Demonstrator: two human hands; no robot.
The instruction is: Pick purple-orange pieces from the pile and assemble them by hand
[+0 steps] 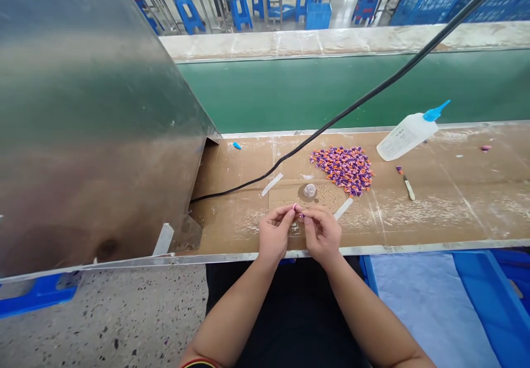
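My left hand [275, 232] pinches a tiny pink piece [295, 207] between thumb and forefinger. Close beside it, my right hand [323, 233] pinches a small purple-and-white piece [302, 215]. Both hands are just above the near edge of the cardboard-covered bench [232, 219]. Right beyond my fingers stands a small clear round cup [309, 191] on a damp, spotted patch of cardboard. A heap of small purple, orange and pink pieces [345, 168] lies past it to the right. What exactly the pieces are is too small to tell.
A white squeeze bottle [403, 138] with a blue nozzle leans at the back right, near a small pale-handled tool [408, 187]. A black cable [331, 122] crosses overhead. At left rises a metal panel [91, 108]; behind runs a green belt [290, 89]. A blue crate [484, 296] stands lower right.
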